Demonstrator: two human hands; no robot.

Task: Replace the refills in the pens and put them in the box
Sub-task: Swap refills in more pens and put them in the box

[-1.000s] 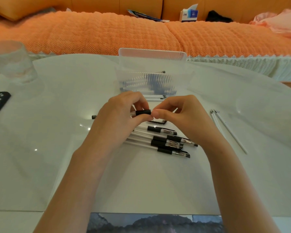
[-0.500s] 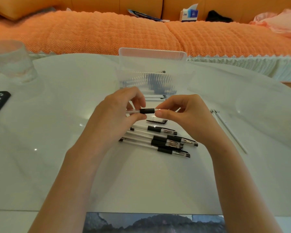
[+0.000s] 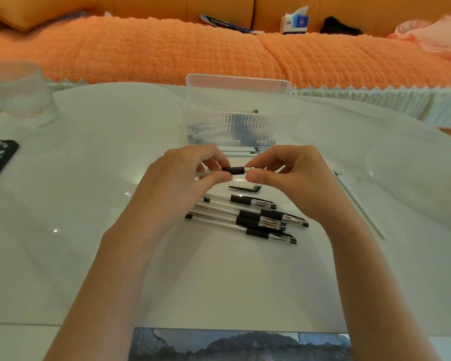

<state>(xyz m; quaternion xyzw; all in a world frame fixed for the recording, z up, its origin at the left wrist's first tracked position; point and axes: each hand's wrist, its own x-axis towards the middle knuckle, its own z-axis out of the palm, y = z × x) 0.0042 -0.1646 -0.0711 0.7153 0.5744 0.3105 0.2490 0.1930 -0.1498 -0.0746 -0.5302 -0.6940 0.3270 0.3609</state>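
Fingers (image 3: 215, 178) curled and pinching one pen (image 3: 236, 170), left hand (image 3: 177, 183) on clear barrel, right hand (image 3: 294, 178) at tip end, over loose pens (image 3: 245, 217) and cap (image 3: 245, 188), in front of open box (image 3: 208, 115)

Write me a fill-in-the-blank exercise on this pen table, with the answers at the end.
1. The left hand and the right hand pinch one pen, whose rubber grip is ____.
2. The drinking glass stands to the ____ of the clear plastic box.
3. The sofa cover behind the table is ____.
4. The loose white refills lie to the ____ of the right hand.
Missing words: black; left; orange; right.
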